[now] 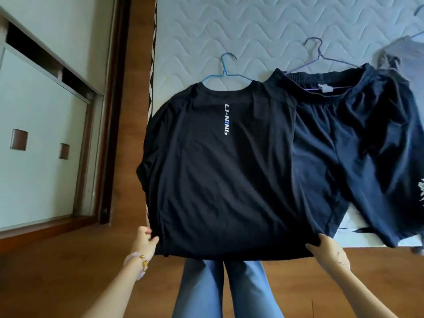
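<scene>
Obs.: left hand (145,241) pinched the near left corner of the black T-shirt (218,168) hem, thumb on top of the cloth and fingers curled round the edge. Right hand (330,251) gripped the near right corner of the same hem, fingers tucked under the fabric. The hem ran taut between the two hands.

T-shirt position: spread flat, back side up, reaching away from both hands across the mattress (229,24). White and blue lettering ran down its centre line, beyond the hands. The collar sat at the far end on a blue hanger (226,70), whose hook pointed away from the hands.

A beaded bracelet (137,265) sat on the left wrist.

Just beyond the right hand and off to its right lay dark shorts (355,134) on a purple hanger (321,58); their left edge touched or overlapped the T-shirt's right sleeve. Farther right again was a grey garment (399,51), blurred.

Below and between the hands: the person's blue trouser legs (206,290) over a wooden floor (57,271). Well left of the left hand stood a pale sliding-door cabinet (34,134).
</scene>
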### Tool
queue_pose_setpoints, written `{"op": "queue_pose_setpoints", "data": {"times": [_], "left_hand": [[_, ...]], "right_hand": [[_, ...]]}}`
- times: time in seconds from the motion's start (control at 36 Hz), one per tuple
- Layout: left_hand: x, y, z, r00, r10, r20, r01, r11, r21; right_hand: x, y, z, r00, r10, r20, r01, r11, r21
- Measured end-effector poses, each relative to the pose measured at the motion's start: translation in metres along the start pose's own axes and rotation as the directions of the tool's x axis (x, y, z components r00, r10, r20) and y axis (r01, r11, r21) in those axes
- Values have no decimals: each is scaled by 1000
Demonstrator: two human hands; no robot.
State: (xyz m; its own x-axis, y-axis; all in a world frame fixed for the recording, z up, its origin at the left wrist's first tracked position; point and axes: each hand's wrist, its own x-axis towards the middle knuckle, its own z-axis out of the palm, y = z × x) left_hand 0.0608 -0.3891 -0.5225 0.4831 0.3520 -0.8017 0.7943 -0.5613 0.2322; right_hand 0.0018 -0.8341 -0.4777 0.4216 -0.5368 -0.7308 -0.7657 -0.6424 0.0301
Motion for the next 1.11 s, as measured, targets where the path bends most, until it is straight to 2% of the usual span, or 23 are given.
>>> {"op": "queue_pose_setpoints", "data": {"times": [0.06, 0.14, 0.19, 0.25, 0.36, 0.47, 0.58, 0.64, 0.72, 0.81, 0.92, 1.03, 1.11], "left_hand": [[7, 2, 0, 997, -32, 69, 30, 999, 29], [8, 21, -7, 998, -55, 26, 55, 998, -3], [6, 35, -14, 999, -46, -16, 46, 999, -12], [6, 47, -20, 999, -31, -43, 29, 999, -34], [16, 65, -36, 996, -22, -90, 9, 990, -144], [41, 72, -53, 996, -58, -71, 34, 951, -307], [61, 89, -69, 994, -83, -71, 42, 887, -461], [73, 100, -77, 997, -58, -46, 26, 859, -510], [90, 116, -89, 998, 57, -3, -51, 860, -507], [105, 131, -97, 987, 131, 98, -61, 852, -520], [126, 147, -97, 958, 146, 245, 35, 794, -607], [143, 146, -91, 932, 62, 357, 208, 715, -667], [157, 140, -86, 931, 93, 352, 172, 740, -651]], "right_hand": [[5, -1, -3, 998, 32, -57, -34, 999, -36], [5, -16, -19, 979, 55, -197, -36, 995, 98], [3, -35, -33, 961, -1, -276, 49, 984, 168], [4, -59, -45, 944, -117, -307, 176, 969, 174], [10, -120, -59, 903, -345, -256, 396, 899, 185], [16, -193, -69, 866, -481, -139, 501, 833, 236], [31, -263, -70, 803, -594, -43, 590, 784, 194], [40, -297, -71, 775, -632, -26, 627, 762, 161], [55, -343, -74, 743, -669, -20, 667, 738, 105], [72, -387, -75, 669, -742, -53, 741, 671, -31], [89, -442, -75, 540, -838, -78, 816, 544, -198], [97, -486, -68, 385, -923, 11, 883, 365, -295], [101, -508, -60, 328, -941, 86, 882, 272, -384]]}}
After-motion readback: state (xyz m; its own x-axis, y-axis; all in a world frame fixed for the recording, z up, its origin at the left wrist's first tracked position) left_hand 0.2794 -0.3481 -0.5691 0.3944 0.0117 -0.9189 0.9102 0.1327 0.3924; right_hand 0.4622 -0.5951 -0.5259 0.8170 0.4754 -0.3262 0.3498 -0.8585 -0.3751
